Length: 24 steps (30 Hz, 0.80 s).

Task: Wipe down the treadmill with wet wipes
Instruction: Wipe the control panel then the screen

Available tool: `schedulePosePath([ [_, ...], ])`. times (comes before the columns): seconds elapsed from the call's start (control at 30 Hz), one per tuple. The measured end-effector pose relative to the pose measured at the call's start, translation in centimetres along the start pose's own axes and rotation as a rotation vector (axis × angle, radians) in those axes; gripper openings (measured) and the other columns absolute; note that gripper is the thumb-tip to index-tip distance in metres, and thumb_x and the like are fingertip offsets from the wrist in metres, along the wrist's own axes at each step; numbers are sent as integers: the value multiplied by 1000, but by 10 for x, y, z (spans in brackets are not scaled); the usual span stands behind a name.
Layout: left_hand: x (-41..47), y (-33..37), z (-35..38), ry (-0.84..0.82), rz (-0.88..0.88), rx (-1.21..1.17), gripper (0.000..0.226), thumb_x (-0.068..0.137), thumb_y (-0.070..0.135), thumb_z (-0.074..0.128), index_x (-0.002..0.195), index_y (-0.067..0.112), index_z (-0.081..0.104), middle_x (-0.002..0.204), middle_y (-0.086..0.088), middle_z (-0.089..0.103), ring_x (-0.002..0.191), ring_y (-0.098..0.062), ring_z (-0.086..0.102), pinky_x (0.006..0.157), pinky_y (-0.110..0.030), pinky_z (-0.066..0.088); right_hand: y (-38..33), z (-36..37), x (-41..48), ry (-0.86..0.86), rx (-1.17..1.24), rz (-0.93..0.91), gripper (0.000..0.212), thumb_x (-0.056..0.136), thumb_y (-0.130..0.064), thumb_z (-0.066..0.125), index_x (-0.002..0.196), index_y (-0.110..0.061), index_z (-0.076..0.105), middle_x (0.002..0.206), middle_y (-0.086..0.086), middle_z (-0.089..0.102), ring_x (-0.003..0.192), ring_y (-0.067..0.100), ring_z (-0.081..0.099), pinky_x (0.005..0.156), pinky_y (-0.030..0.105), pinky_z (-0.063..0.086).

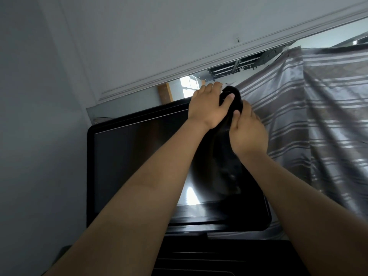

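The treadmill's large black screen (139,156) fills the middle of the view. A black cloth (225,166) hangs over its upper right corner and down its right side. My left hand (207,108) is at that top corner, with its fingers curled over the edge and its thumb pressed on the bunched top of the cloth. A small white scrap (218,85), possibly a wet wipe, shows at the fingertips. My right hand (247,130) sits just below and to the right, pinching the cloth with its thumb.
A grey striped curtain (318,116) hangs close behind and right of the screen. A pale wall (39,116) stands at the left, with white moulding (179,70) above. The dark treadmill console (219,259) lies below the screen.
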<state>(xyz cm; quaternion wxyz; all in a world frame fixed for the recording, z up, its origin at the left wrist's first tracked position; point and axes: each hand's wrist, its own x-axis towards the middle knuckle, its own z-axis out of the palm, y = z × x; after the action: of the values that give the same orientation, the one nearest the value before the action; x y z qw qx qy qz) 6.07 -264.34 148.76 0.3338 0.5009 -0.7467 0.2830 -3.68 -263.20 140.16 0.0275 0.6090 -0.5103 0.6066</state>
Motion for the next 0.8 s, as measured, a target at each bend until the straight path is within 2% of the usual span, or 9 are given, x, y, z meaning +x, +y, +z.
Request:
schedulePosePath([
  [0.23, -9, -17, -2, 50, -11, 35, 45, 102, 44, 38, 129, 12, 51, 121, -6, 60, 115, -23, 50, 100, -33, 31, -1, -3, 1, -16, 29, 22, 45, 106, -28, 29, 146, -8, 34, 132, 18, 56, 122, 36, 51, 87, 44, 45],
  [0.43, -27, -63, -14, 36, -52, 75, 57, 95, 51, 30, 127, 10, 53, 119, -8, 61, 113, -26, 52, 95, -33, 32, -1, -5, 2, -30, 58, 17, 43, 106, -28, 30, 144, -9, 35, 128, 17, 58, 119, 37, 52, 84, 42, 44],
  [0.6, -38, -90, -21, 58, -79, 88, 56, 96, 48, 33, 126, 7, 54, 118, -11, 61, 111, -28, 53, 95, -33, 32, 0, -4, 1, -16, 53, 7, 44, 106, -28, 31, 145, -8, 35, 129, 18, 57, 120, 37, 51, 84, 43, 44],
  [0.7, -43, -102, -21, 75, -88, 84, 59, 95, 52, 30, 126, 8, 54, 116, -10, 61, 109, -28, 53, 92, -31, 31, 3, -1, 2, 40, 26, -48, 49, 105, -30, 33, 148, -6, 33, 142, 15, 49, 133, 32, 43, 100, 44, 41],
  [0.8, -46, -113, -21, 102, -94, 92, 67, 92, 57, 24, 125, 8, 55, 113, -10, 61, 107, -27, 53, 90, -28, 29, 4, 0, 1, 131, -88, -269, 56, 100, -32, 32, 151, -9, 32, 155, 12, 36, 145, 28, 29, 119, 46, 20],
])
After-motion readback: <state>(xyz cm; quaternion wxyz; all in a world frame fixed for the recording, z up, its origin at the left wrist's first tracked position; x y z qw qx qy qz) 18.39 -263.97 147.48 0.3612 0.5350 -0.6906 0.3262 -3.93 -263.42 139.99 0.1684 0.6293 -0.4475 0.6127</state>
